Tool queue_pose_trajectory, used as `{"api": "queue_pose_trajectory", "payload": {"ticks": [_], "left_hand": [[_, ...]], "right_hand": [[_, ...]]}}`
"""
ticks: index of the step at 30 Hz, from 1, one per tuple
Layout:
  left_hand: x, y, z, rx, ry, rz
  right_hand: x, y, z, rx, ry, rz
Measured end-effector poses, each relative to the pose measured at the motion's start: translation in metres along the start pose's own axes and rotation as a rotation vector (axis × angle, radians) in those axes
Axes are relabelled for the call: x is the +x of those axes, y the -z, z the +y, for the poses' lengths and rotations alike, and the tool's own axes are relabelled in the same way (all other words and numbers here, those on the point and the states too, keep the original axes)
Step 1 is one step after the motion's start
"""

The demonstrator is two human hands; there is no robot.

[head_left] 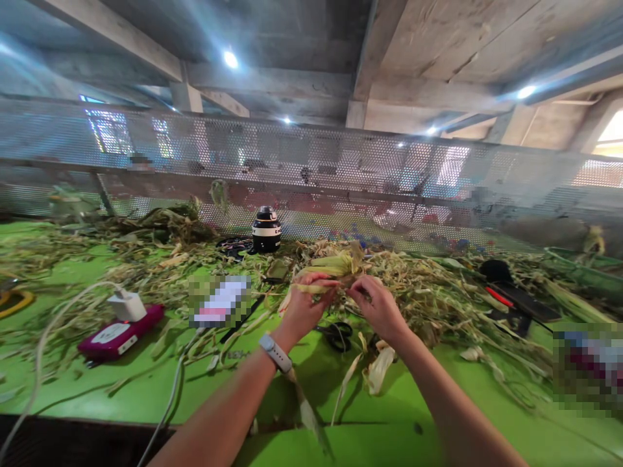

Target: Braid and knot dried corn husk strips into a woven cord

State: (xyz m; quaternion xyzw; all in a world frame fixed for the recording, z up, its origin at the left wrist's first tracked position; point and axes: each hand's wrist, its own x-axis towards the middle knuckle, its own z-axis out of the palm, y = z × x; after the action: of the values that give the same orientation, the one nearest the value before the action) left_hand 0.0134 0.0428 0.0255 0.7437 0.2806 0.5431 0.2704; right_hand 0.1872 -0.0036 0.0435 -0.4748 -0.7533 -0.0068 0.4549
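My left hand (311,301), with a pale watch (276,353) on its wrist, is closed on a yellowish-green strip of dried corn husk (311,288). Close beside it, my right hand (374,303) has thumb and forefinger pinched together; what lies between those fingertips is too small to make out. A wider folded corn husk (335,263) shows just beyond both hands. Below them, black-handled scissors (339,335) lie on the green table (311,392). A loose pale husk piece (380,371) rests near my right forearm.
Dried husk scraps (428,292) cover much of the tabletop. A black and white bottle (267,230) stands behind. On the left are a phone (222,303), a magenta power box (121,335) with a white charger (127,305), and cables. A mesh screen (311,188) rises at the back.
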Motion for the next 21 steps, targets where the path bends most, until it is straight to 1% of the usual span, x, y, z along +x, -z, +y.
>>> {"api": "queue_pose_trajectory", "payload": {"ticks": [2,3,4,5,7,9,11,12,13,17,19,21], "left_hand": [[-0.001,0.003,0.003,0.035,-0.02,0.035],[-0.001,0.005,0.006,-0.015,-0.009,0.024],[-0.001,0.008,0.009,-0.116,0.028,0.001],[-0.001,0.01,0.012,-0.233,0.092,-0.021],[0.0,0.015,0.017,-0.484,0.233,-0.017],[0.002,0.018,0.019,-0.693,0.423,-0.071],[0.003,0.018,0.018,-0.771,0.596,-0.166],[0.004,0.016,0.018,-0.745,0.633,-0.2],[0.003,0.014,0.016,-0.685,0.62,-0.214],[0.001,0.005,0.006,-0.364,0.414,-0.284],[0.0,0.002,-0.001,-0.217,0.339,-0.28],[-0.001,0.001,-0.007,-0.125,0.258,-0.255]], "right_hand": [[0.0,0.0,0.001,-0.082,0.063,0.012],[0.0,0.001,0.001,-0.115,0.087,0.02],[0.0,0.001,0.001,-0.141,0.102,0.026],[0.0,0.002,0.002,-0.158,0.111,0.031],[0.0,0.004,0.002,-0.163,0.118,0.038],[0.001,0.005,0.003,-0.144,0.135,0.036],[0.001,0.006,0.003,-0.119,0.155,0.024],[0.001,0.006,0.003,-0.109,0.163,0.014],[0.001,0.006,0.003,-0.099,0.169,0.0],[0.0,0.004,0.003,-0.064,0.184,-0.058],[0.0,0.004,0.002,-0.058,0.19,-0.069],[0.001,0.005,0.001,-0.062,0.202,-0.08]]}}
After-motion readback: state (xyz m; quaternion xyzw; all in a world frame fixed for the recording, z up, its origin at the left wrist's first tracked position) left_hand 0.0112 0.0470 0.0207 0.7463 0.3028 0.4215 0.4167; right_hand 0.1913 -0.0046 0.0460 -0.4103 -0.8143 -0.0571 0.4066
